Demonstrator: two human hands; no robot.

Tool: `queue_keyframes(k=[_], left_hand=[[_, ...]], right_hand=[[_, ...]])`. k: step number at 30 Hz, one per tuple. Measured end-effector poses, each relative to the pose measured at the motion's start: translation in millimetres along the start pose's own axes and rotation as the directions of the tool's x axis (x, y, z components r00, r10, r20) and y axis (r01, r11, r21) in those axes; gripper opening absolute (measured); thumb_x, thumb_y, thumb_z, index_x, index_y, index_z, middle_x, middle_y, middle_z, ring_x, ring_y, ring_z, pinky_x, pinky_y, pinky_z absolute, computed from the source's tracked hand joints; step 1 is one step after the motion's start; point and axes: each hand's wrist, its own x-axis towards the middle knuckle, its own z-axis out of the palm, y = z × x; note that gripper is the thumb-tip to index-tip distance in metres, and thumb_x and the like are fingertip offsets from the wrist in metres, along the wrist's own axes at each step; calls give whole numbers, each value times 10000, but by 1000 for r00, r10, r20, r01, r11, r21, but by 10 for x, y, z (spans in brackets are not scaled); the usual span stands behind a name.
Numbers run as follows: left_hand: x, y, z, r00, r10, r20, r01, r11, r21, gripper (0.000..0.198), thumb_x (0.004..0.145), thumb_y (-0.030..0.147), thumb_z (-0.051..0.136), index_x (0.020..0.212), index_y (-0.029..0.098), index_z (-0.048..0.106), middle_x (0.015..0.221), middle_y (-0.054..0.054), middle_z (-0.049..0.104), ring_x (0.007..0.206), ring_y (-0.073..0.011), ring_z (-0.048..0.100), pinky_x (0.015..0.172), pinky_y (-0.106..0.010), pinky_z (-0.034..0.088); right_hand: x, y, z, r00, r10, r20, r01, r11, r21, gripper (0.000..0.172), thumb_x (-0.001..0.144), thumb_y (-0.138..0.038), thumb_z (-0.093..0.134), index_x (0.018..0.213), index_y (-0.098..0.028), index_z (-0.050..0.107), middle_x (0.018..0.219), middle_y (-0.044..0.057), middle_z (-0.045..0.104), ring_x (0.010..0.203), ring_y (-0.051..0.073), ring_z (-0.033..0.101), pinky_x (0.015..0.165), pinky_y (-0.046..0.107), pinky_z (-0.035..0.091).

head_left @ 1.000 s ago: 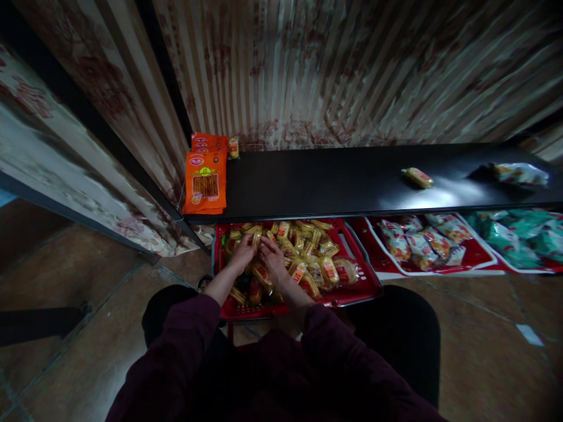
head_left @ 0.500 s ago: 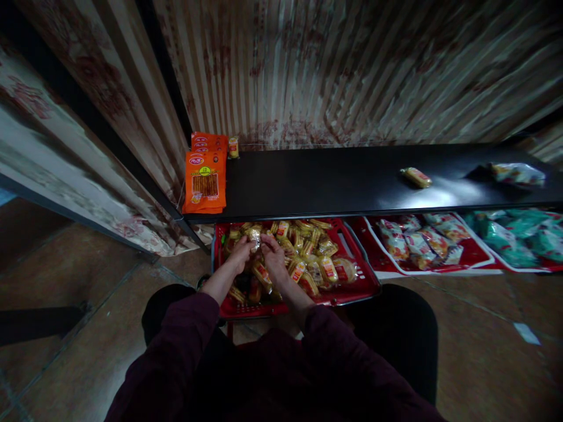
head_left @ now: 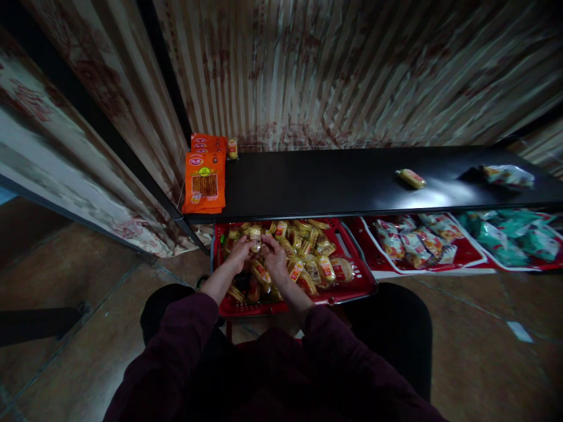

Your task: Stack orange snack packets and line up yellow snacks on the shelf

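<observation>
A red basket (head_left: 352, 287) on the floor under a black shelf (head_left: 334, 181) is heaped with yellow wrapped snack packets (head_left: 316, 258). My left hand (head_left: 240, 255) and my right hand (head_left: 275, 255) are side by side over the basket's left part, fingers curled. Between them they hold several yellow snack packets (head_left: 255, 234) bunched together, lifted just above the heap. Dark maroon sleeves cover both my forearms.
A stack of orange snack bags (head_left: 204, 181) lies at the shelf's left end with one small packet (head_left: 232, 147) behind it. One yellow packet (head_left: 410, 178) and a pale bag (head_left: 505, 174) lie at the right. Red trays (head_left: 444, 264) of other snacks sit to the right. Striped wall behind.
Both hands rose slightly from the heap and closed together around a bunch of packets. The view shifted a little to the right.
</observation>
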Motion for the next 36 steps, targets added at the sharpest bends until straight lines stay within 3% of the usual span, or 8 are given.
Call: queue_keyframes(k=[8,17,23,36], left_hand=[[-3,10,-11,1000,24,13,-24,999,-42,261,689,214,658,946,184,625,868,-26,670,595,-85,547,518,-197,427],[15,19,-22,995,61,83,-44,981,-187,227,702,180,631,929,189,648,951,-42,680,681,-103,581,549,-199,468],[12,31,-15,988,103,114,-71,964,-255,240,668,211,685,902,178,644,882,-39,684,684,-113,595,556,-202,465],[-50,72,-18,987,129,97,-110,977,-181,249,683,315,670,894,190,628,795,1,661,598,-99,562,546,-214,415]], right_hand=[[-26,-99,-16,997,-81,-10,80,993,-89,315,752,-278,485,987,-184,673,1016,81,697,944,222,636,908,420,496],[-83,-273,-54,993,-119,7,119,986,-119,319,802,-359,504,1004,-182,675,978,85,688,841,221,641,744,388,552],[-104,-279,-53,977,-214,18,214,964,-157,308,809,-365,544,1046,-201,655,1011,76,672,907,221,619,783,386,544],[-128,-371,-59,957,-289,18,282,915,-288,282,817,-307,499,1035,-190,634,990,84,665,930,213,605,867,389,487]])
